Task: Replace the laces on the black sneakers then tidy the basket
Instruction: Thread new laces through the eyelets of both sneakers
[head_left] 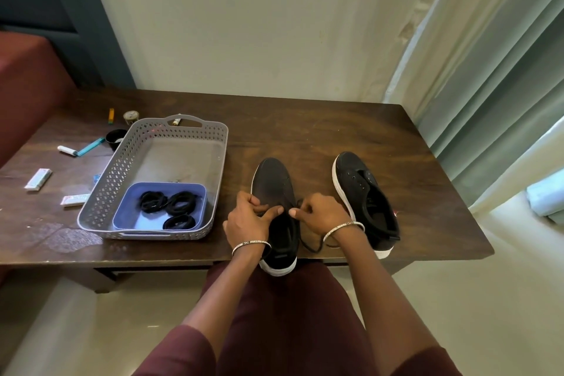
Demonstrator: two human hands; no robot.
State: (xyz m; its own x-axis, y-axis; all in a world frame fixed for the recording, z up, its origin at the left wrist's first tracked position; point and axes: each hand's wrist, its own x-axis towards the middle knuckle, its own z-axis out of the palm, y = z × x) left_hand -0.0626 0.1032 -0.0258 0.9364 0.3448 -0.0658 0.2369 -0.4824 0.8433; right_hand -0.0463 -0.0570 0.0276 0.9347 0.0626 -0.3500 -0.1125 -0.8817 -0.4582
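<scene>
Maroon sleeves [183, 348] lowest in view. Left hand [248, 218] grips the near black sneaker [274, 180] at its lacing area, fingers curled on the upper. Right hand [320, 212] pinches the black lace [311, 247], whose loose end trails on the wooden table [335, 131]. Second sneaker [363, 192] stands just right, unlaced. Grey basket [100, 201] at left holds a blue tray [128, 201] with three coiled laces [180, 204].

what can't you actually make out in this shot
All head view:
- Near sneaker eyelets: covered by the left hand gripping it and the right hand pinching the lace.
- Black cup: partly behind the basket wall.
- White packet print: too small.
</scene>
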